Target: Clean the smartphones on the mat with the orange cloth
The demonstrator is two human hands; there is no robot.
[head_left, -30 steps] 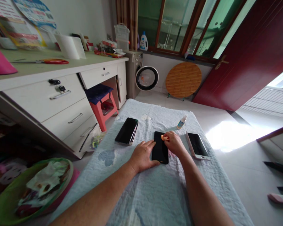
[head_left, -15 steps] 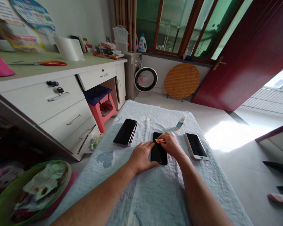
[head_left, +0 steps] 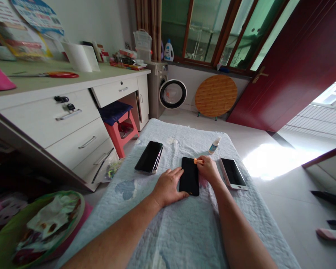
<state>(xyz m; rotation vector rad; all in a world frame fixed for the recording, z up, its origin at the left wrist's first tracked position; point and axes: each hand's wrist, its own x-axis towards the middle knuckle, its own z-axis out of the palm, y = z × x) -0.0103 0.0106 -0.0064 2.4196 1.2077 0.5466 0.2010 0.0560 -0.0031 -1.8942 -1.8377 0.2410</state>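
A black smartphone [head_left: 189,177] lies face up on the pale blue quilted cover. My left hand [head_left: 168,186] holds it in place, fingertips against its left edge and thumb at its lower end. Pinched in my right hand [head_left: 208,170] is a small orange cloth [head_left: 196,161], at the phone's upper right edge; most of the cloth is hidden by the fingers. Left of my hands lies a stack of dark phones [head_left: 149,156]. A white-framed phone [head_left: 233,172] rests on the right, tilted on something beneath it. Behind it stands a small spray bottle [head_left: 214,145].
The quilted cover [head_left: 182,130] drapes a low table. A white desk [head_left: 72,127] and a red stool [head_left: 121,125] stand at the left. A green basket [head_left: 81,209] holds clothes at lower left. Farther back are a washing machine [head_left: 156,89], its door ajar, and a round wooden board [head_left: 216,95].
My right hand has moved right with the orange cloth, from over the screen to the phone's upper right edge. My left hand has stayed where it was.
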